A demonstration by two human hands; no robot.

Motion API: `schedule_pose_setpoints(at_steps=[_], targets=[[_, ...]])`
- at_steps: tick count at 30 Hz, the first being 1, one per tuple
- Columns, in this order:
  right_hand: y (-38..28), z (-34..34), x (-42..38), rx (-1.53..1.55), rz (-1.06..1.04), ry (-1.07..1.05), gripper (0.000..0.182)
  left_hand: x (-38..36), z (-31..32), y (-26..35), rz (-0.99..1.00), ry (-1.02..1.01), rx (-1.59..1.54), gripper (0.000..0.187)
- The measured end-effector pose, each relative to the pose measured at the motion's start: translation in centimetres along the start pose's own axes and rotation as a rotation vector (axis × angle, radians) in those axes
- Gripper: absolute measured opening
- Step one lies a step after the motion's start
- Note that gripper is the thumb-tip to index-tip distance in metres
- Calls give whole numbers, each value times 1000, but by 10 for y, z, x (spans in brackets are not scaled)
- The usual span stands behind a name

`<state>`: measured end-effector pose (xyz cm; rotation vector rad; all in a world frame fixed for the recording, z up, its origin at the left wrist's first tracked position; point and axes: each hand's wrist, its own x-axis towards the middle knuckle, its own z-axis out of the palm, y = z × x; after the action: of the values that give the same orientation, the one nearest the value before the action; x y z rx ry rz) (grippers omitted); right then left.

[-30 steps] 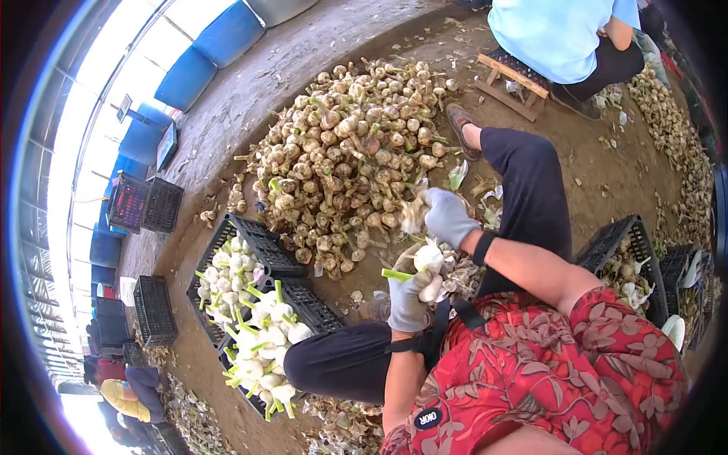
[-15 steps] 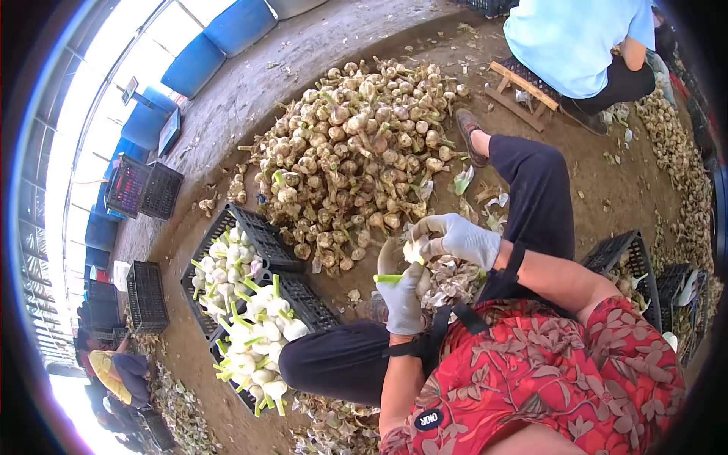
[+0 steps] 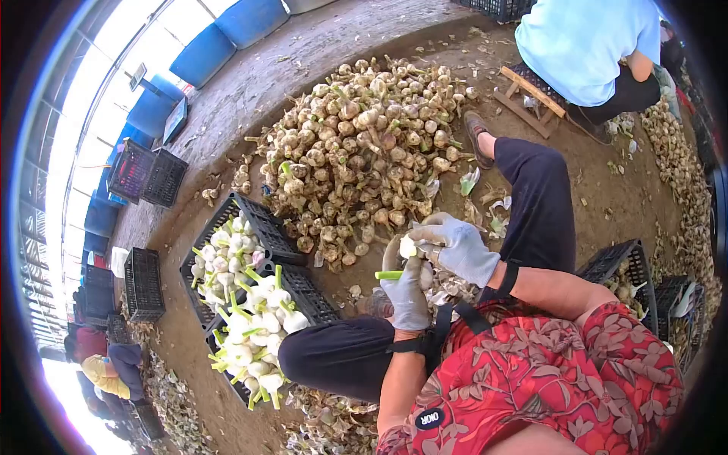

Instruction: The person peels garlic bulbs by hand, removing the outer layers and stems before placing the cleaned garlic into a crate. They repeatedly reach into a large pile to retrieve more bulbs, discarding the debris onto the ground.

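Note:
In the head view a white, peeled garlic bulb is between my two gloved hands, its cut green stem sticking out to the left. My left hand is wrapped round the bulb and stem from below. From the right, my right hand has its fingers bent against the bulb; whether a small tool is in them is hidden. Loose papery garlic skins lie under the hands, between my legs. Beyond them rises a large heap of unpeeled garlic.
To the left, black crates hold peeled white garlic bulbs with green stems. Another crate stands at my right. A co-worker in a light blue shirt sits near a wooden stool. Blue barrels line the far wall.
My right hand has shifted slightly down and right, its fingers now closer over the bulb. My left hand still grips it. The whole view has swung slightly.

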<state>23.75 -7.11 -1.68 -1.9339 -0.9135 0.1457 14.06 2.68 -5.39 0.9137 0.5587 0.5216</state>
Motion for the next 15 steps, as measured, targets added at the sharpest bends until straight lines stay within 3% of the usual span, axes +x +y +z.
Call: schedule_pose_setpoints(at_steps=[4,7,8,11,12,15], targets=[[4,-3,9,-115,-177,-46,19,-1,-2,2,-7,7,0,51],[10,0,19,148,-83,-141,18,-2,-5,5,-18,18,-1,52],[7,2,22,444,155,-182,11,-3,-4,7,-6,7,-29,53],[27,12,39,593,357,-169,8,-5,-15,9,-29,-38,-75,54],[13,7,44,696,592,-210,10,-5,-16,8,-16,-50,-71,53],[22,22,43,725,581,-201,10,-8,-15,14,-18,-73,-86,46]])
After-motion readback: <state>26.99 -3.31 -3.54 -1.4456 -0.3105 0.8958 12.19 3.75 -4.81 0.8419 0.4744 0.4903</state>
